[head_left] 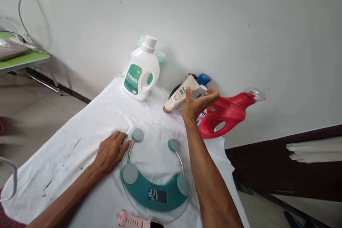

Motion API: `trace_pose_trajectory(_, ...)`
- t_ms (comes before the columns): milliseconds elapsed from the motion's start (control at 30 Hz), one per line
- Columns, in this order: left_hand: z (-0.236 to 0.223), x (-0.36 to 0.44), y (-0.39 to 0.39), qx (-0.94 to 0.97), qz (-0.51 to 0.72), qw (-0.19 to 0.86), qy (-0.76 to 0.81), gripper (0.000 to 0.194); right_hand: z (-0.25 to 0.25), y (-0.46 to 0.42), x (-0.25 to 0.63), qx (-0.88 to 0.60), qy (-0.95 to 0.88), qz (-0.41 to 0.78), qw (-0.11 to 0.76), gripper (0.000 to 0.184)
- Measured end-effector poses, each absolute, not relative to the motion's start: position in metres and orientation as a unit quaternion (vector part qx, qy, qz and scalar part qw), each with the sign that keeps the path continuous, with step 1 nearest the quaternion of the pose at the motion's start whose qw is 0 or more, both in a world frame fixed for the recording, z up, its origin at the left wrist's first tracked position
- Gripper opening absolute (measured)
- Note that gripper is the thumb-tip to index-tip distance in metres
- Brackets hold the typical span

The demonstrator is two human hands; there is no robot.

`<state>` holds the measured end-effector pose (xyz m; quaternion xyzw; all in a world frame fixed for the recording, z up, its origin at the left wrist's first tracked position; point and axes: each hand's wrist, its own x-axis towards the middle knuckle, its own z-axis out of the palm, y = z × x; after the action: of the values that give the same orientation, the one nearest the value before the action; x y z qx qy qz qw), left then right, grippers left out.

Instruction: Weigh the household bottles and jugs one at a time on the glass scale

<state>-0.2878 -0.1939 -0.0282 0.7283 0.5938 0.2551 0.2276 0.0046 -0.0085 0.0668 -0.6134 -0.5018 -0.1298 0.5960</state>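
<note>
My left hand [111,151] lies flat on the white cloth, fingers loosely out, its thumb at the left rim of a round glass scale [157,201]. The scale has a teal curved base, grey round pads and a lit display. Farther back, my right hand [199,103] is open, thumb and fingers spread in front of a clear bottle with a white cap [198,92]. Whether it touches that bottle is hard to see. A cream-coloured tube [181,94] leans just left of this hand. To its right, a red detergent bottle [229,112] tilts over, partly hidden by the hand.
A white detergent bottle with a green label [141,71] stands at the back left, green items behind it. A blue-topped object [203,79] is behind the tube. A pink-strapped watch [136,219] lies at the near edge. A green table [24,58] is far left.
</note>
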Motion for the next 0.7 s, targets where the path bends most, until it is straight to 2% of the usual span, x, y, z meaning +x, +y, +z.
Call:
trace_pose_trajectory(133, -0.027, -0.289, -0.193, 0.727, 0.267, 0.230, 0.590, 0.029, 0.048, 0.011, 0.012, -0.656, -0.503, -0.012, 0.563, 0.034)
trace_pose_trajectory(333, -0.026, -0.290, -0.193, 0.732, 0.283, 0.216, 0.581, 0.030, 0.048, 0.014, 0.001, -0.665, -0.490, 0.040, 0.563, 0.019)
trace_pose_trajectory(533, -0.023, -0.291, -0.194, 0.740, 0.259, 0.208, 0.584, 0.028, 0.079, -0.030, 0.015, -0.651, -0.482, 0.073, 0.582, 0.018)
trace_pose_trajectory(633, -0.021, -0.292, -0.194, 0.746, 0.246, 0.199, 0.585, 0.028, 0.092, -0.077, 0.013, -0.533, -0.509, 0.121, 0.665, 0.024)
trace_pose_trajectory(700, -0.021, -0.292, -0.193, 0.746, 0.248, 0.199, 0.585, 0.027, 0.098, -0.113, 0.006, -0.487, -0.510, 0.184, 0.685, 0.030)
